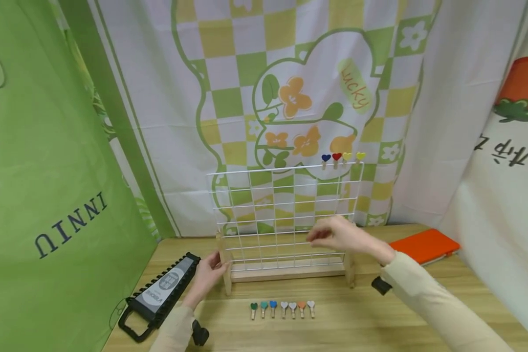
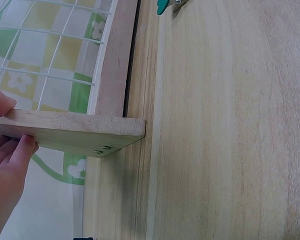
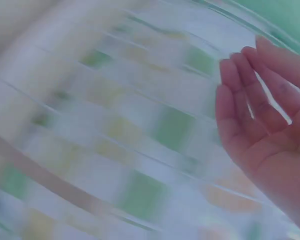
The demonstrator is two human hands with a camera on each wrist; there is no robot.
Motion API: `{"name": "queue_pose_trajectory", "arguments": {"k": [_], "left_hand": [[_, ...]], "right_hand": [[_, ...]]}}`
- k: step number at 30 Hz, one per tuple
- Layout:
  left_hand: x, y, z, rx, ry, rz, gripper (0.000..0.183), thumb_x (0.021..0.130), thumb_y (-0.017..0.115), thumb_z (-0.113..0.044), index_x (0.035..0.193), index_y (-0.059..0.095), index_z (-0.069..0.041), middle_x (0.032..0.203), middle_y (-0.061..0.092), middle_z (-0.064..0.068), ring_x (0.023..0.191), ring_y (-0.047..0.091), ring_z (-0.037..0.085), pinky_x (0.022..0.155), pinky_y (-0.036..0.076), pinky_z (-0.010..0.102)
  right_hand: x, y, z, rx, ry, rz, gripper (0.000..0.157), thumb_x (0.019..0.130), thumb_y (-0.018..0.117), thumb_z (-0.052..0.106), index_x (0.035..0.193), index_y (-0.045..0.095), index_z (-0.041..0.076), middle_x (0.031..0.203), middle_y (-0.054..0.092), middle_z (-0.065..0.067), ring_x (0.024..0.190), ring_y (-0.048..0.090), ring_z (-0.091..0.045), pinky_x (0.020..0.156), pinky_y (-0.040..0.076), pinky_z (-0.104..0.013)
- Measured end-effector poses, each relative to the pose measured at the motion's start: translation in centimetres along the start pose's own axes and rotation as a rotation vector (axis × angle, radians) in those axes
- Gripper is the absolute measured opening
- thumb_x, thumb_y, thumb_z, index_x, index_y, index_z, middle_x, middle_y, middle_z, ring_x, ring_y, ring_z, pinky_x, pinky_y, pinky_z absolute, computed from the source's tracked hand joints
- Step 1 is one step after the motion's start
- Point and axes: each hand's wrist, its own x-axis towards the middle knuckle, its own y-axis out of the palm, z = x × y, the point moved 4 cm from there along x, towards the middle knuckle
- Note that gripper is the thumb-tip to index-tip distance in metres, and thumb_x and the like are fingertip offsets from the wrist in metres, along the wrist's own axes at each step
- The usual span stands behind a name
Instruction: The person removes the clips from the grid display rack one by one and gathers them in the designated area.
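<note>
A white wire grid (image 1: pixel 286 215) stands upright in a wooden base (image 1: pixel 286 274). My left hand (image 1: pixel 209 274) holds the grid's left wooden upright (image 2: pixel 75 127), the thumb on one face and the fingers on the other. In front of the grid's right part, my right hand (image 1: pixel 339 234) hangs in the air, its fingers loosely bent and nothing between them in the right wrist view (image 3: pixel 265 110). Heart-topped clothespins in dark blue (image 1: pixel 326 159), red (image 1: pixel 336 157) and yellow (image 1: pixel 360 157) sit on the top wire at the right.
On the table before the stand lies a row of several heart clothespins, among them a green one (image 1: pixel 253 309), an orange one (image 1: pixel 301 308) and a white one (image 1: pixel 311 308). A black rack (image 1: pixel 163 293) lies left, an orange notebook (image 1: pixel 424 246) right. Curtains hang behind.
</note>
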Motion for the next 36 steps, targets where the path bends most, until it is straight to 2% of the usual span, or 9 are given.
{"name": "queue_pose_trajectory", "arguments": {"k": [4,7,10,12,16,21,27,29,36], "left_hand": [[-0.2,-0.1,-0.6,0.000,0.004,-0.009,0.053,0.092,0.063,0.003,0.141,0.045,0.014,0.134,0.056,0.036,0.126,0.056,0.045,0.106,0.053,0.047],[-0.6,-0.1,-1.7,-0.007,-0.003,0.001,0.053,0.092,0.062,0.006,0.140,0.044,0.017,0.134,0.054,0.037,0.127,0.055,0.048,0.107,0.050,0.050],[-0.8,-0.1,-2.4,-0.012,-0.002,0.012,0.052,0.092,0.061,0.007,0.139,0.043,0.018,0.134,0.054,0.038,0.127,0.054,0.048,0.108,0.049,0.052],[-0.7,-0.1,-2.1,-0.010,0.009,0.011,0.052,0.092,0.061,0.006,0.140,0.044,0.017,0.134,0.054,0.038,0.127,0.055,0.047,0.107,0.051,0.050],[-0.4,0.0,-1.2,-0.008,0.008,0.006,0.053,0.093,0.062,0.004,0.140,0.044,0.016,0.135,0.054,0.037,0.128,0.055,0.046,0.107,0.051,0.048],[-0.3,0.0,-0.8,-0.012,0.001,0.006,0.053,0.092,0.064,0.002,0.140,0.045,0.015,0.135,0.055,0.035,0.127,0.056,0.045,0.106,0.052,0.046],[-0.1,0.1,-0.2,-0.024,0.003,0.007,0.055,0.091,0.066,0.001,0.140,0.046,0.014,0.135,0.056,0.035,0.127,0.056,0.044,0.106,0.053,0.044],[-0.1,0.1,-0.2,-0.022,0.002,0.006,0.055,0.091,0.065,0.001,0.141,0.045,0.014,0.135,0.055,0.035,0.127,0.056,0.045,0.105,0.053,0.044],[0.0,0.1,-0.1,-0.016,-0.004,0.004,0.054,0.091,0.065,0.001,0.141,0.046,0.013,0.135,0.056,0.035,0.127,0.056,0.045,0.106,0.053,0.043]], "right_hand": [[1.5,-6.8,3.6,-0.070,-0.078,-0.153,0.014,0.088,0.073,0.007,0.101,0.076,0.012,0.097,0.076,-0.003,0.083,0.069,-0.005,0.074,0.061,-0.019],[2.5,-11.3,5.3,-0.174,-0.174,-0.292,0.017,0.086,0.075,0.003,0.099,0.077,0.012,0.093,0.075,0.000,0.078,0.065,-0.001,0.065,0.056,-0.014],[3.6,-14.5,5.9,-0.308,-0.222,-0.383,0.017,0.084,0.075,0.001,0.098,0.078,0.010,0.090,0.075,-0.001,0.074,0.062,-0.001,0.060,0.051,-0.012],[4.3,-15.9,5.7,-0.377,-0.203,-0.375,0.014,0.086,0.074,0.001,0.098,0.078,0.008,0.090,0.075,-0.002,0.072,0.063,-0.004,0.059,0.051,-0.014],[5.4,-17.1,4.4,-0.439,-0.097,-0.256,0.010,0.089,0.072,0.007,0.097,0.078,0.008,0.088,0.075,-0.001,0.071,0.068,-0.010,0.067,0.058,-0.020],[5.8,-17.1,2.8,-0.391,0.001,-0.156,0.009,0.090,0.073,0.012,0.097,0.078,0.012,0.089,0.075,0.001,0.075,0.070,-0.013,0.074,0.061,-0.022],[5.8,-16.9,2.3,-0.326,0.033,-0.157,0.007,0.090,0.073,0.014,0.095,0.078,0.013,0.088,0.075,0.000,0.070,0.071,-0.018,0.065,0.058,-0.017],[5.8,-16.8,2.4,-0.321,0.037,-0.169,0.007,0.090,0.073,0.013,0.095,0.078,0.013,0.088,0.076,-0.001,0.071,0.070,-0.017,0.065,0.058,-0.017],[5.8,-16.6,3.1,-0.385,0.005,-0.221,0.005,0.089,0.073,0.010,0.089,0.078,0.011,0.086,0.076,-0.002,0.070,0.068,-0.012,0.066,0.057,-0.018]]}}
